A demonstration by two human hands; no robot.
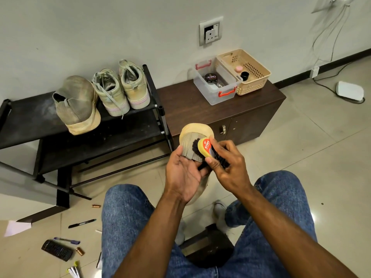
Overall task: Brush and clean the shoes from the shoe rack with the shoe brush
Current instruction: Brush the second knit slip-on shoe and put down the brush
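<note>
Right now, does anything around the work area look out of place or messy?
Yes: pens, two small copper-coloured cylinders and a black calculator-like device lie scattered on the floor left of the knees. The wall socket looks partly broken open.

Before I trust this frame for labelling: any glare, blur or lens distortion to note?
Head view: wide-angle bending curves the shoe rack and wall skirting; a small glare spot sits on the floor tile at right; light is soft and even, shadows faint; the right hand gripping the brush looks slightly soft.
</note>
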